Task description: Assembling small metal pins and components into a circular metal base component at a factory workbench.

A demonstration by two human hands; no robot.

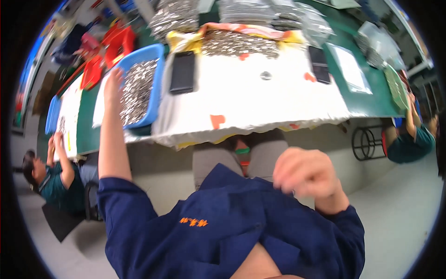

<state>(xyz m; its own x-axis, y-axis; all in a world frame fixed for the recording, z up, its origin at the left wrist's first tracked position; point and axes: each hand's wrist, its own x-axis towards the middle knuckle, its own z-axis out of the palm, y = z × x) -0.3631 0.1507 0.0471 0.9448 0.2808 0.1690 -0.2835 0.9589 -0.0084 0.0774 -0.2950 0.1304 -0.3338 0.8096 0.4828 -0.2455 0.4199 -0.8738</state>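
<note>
My left hand (113, 89) is at the left rim of a blue plastic basket (158, 86), its fingers pointing away from me and blurred; whether they grip the rim is unclear. A heap of small shiny metal pieces (138, 90) fills the basket. Over the right side of my lap, in front of the table edge, is my right hand (307, 173), blurred by motion with its fingers curled in. Anything inside that hand is hidden. A white patterned cloth (251, 97) covers the work area, with more metal pieces (239, 44) spread along its far edge.
A black phone-like slab (182, 73) lies right of the basket, and a dark flat object (319, 64) near the cloth's right side. One small round metal item (265, 75) sits mid-cloth. Bagged stacks (246, 11) line the back. Red bins (118, 44) stand far left. People work at both sides.
</note>
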